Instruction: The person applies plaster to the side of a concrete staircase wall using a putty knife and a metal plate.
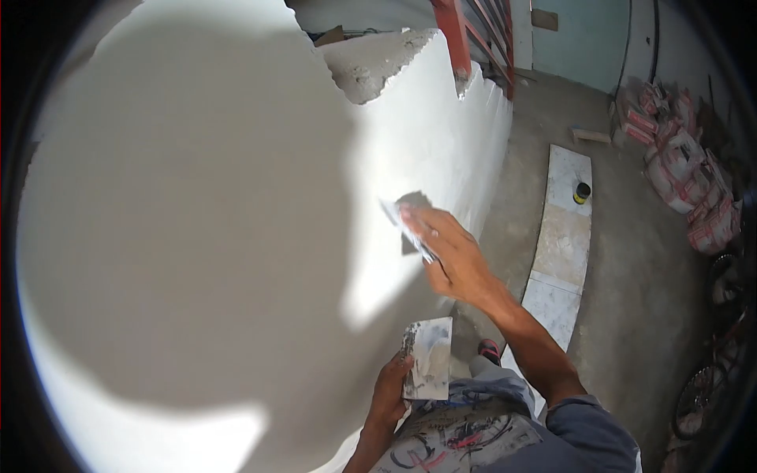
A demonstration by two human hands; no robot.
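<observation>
Head view: right hand (pixel 456 264) closed around a putty knife (pixel 404 223), its blade angled flat against the white wall (pixel 426 134) so the edge bears evenly; left hand (pixel 390 394) grips a plate (pixel 430 359) smeared with putty, low by the waist, within easy reach

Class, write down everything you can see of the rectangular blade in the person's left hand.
The rectangular blade is a thin flat plate, metal by its look, smeared pale grey and white, with darker specks along its left edge. It stands nearly upright, broad face to the camera. The left hand grips its lower left edge. It sits before the white wall, above the paint-streaked trousers, apart from the right hand and its putty knife.
</observation>
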